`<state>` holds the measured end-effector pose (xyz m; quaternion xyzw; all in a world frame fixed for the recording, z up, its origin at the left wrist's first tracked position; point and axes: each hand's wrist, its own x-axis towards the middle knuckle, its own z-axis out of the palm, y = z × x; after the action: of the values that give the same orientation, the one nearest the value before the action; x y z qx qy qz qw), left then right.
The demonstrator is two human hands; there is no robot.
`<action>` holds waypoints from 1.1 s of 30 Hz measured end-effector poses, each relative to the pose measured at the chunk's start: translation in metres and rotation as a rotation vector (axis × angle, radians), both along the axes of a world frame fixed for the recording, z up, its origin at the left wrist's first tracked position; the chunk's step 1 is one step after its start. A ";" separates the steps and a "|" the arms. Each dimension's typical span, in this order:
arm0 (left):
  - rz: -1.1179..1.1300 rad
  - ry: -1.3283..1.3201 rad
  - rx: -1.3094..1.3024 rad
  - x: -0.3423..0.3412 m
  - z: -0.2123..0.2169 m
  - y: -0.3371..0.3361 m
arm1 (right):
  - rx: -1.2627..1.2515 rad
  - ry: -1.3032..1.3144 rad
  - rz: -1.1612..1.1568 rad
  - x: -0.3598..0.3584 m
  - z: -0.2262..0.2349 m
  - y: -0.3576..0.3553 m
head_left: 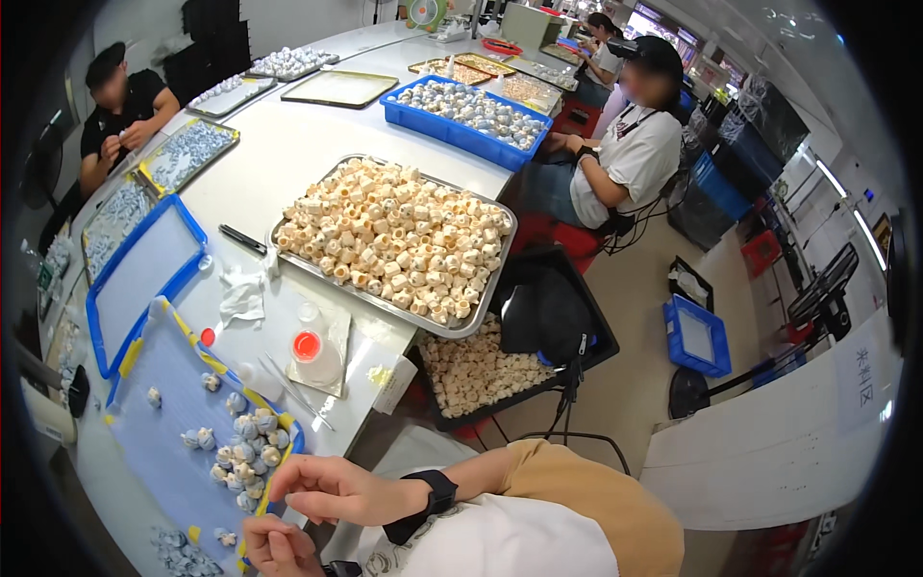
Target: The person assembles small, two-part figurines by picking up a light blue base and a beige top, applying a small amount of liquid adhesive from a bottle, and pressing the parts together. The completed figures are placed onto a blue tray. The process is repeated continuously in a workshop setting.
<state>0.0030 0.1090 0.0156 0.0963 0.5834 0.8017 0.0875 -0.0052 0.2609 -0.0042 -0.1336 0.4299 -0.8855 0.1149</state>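
Observation:
My right hand [332,489] is at the lower edge of the blue-lined tray, its fingers bent and the thumb a little apart, with nothing visible between them. Just below it, my left hand [279,544] is closed with curled fingers; whatever it may hold is hidden. Beside both hands, a cluster of small round pale-blue and cream pieces [252,452] lies on the blue tray [159,423], which has yellow tape along its edge. A heap of loose blue pieces [183,555] sits at the tray's near end.
A metal tray [500,274] heaped with cream hollow pieces [394,236] stands ahead. Nearby are a jar with red contents [307,346], tweezers [298,392], a black pen [242,239] and tissue [242,293]. A black crate [596,356] holds more cream pieces. Co-workers sit around the table.

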 end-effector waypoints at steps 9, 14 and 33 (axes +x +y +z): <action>-0.048 -0.064 0.063 0.001 -0.001 -0.003 | -0.003 0.008 0.006 0.001 -0.002 -0.005; -0.106 -0.094 0.078 0.001 0.000 0.000 | 0.006 0.033 -0.002 0.002 -0.002 -0.002; 0.007 0.130 -0.092 -0.072 0.099 -0.001 | 0.318 0.352 -0.077 -0.013 0.027 -0.007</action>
<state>-0.0692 0.1081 0.1147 0.1421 0.6243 0.7665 0.0512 -0.0187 0.2541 0.0226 -0.2494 0.5821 -0.7735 0.0239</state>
